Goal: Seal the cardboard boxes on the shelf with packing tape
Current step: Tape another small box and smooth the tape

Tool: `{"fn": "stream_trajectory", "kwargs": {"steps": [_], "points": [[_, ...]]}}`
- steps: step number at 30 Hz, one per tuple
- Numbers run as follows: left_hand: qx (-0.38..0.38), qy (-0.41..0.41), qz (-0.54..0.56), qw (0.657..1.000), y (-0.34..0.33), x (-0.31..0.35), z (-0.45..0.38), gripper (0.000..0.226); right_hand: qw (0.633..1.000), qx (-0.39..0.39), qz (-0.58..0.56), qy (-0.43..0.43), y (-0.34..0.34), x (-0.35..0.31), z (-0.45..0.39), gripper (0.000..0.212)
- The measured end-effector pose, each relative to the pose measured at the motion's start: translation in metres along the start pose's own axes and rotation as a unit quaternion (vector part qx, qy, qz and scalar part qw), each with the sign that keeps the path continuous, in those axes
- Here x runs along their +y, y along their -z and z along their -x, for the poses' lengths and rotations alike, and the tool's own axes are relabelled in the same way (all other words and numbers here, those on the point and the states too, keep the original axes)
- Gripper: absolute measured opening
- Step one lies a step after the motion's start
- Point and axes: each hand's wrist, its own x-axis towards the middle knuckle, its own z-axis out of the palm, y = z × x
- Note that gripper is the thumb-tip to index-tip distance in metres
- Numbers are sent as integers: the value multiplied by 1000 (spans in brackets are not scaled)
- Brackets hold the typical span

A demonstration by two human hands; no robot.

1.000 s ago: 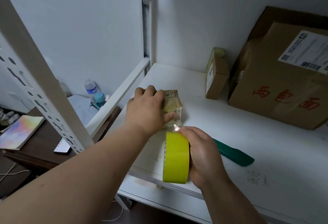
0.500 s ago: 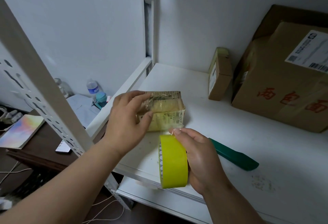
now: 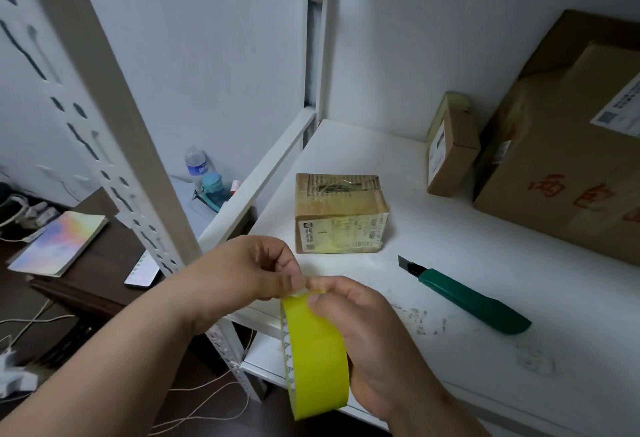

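A yellow roll of packing tape [image 3: 317, 353] is held upright in my right hand [image 3: 367, 339], thumb on its top edge, in front of the white shelf [image 3: 485, 263]. My left hand [image 3: 249, 270] pinches at the top of the roll where the tape end lies. A small taped cardboard box [image 3: 341, 218] stands alone on the shelf beyond both hands. A second small box [image 3: 450, 156] leans at the back, next to a large box [image 3: 571, 166] with red characters and a label.
A green utility knife [image 3: 474, 301] with its blade out lies on the shelf right of my hands. The perforated white shelf post [image 3: 114, 145] rises at the left. Below left are a dark table with a colourful notebook [image 3: 59, 242], a water bottle [image 3: 195, 164] and cables.
My left hand has let go of the small box and come back to the top of the tape roll. The box now stands free on the shelf.
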Motion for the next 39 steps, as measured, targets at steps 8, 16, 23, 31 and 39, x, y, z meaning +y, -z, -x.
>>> {"fn": "stream_trajectory", "kwargs": {"steps": [8, 16, 23, 31, 39], "points": [[84, 34, -50, 995, 15, -20, 7, 18, 999, -14, -28, -25, -30, 17, 13, 98], [37, 50, -212, 975, 13, -43, 2, 9, 996, 86, 17, -14, -52, 49, 16, 50], [82, -28, -378, 922, 9, -49, -3, 14, 994, 108, 20, -6, -67, 61, 12, 39], [138, 4, -389, 911, -3, -58, -12, 28, 992, 117, -26, -37, -75, 67, 11, 52], [116, 13, -300, 947, 1, -60, -15, 31, 995, 78, 64, -22, -66, 65, 23, 64]]}}
